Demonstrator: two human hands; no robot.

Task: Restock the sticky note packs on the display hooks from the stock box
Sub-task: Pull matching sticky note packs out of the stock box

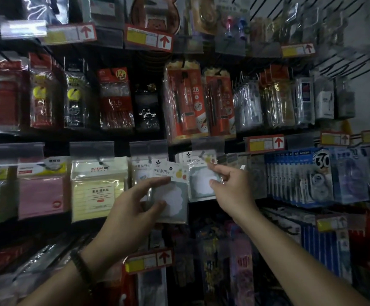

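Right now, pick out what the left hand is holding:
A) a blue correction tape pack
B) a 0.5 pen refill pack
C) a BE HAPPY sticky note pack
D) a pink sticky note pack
C: the left hand grips the tilted BE HAPPY sticky note pack, thumb across its front, while the right hand pinches the hanging BE HAPPY pack beside it.

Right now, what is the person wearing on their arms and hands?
Both arms are bare, with no sleeves in view. The left hand and right hand wear no gloves. A dark beaded-looking bracelet circles the left wrist. The right wrist has nothing on it.
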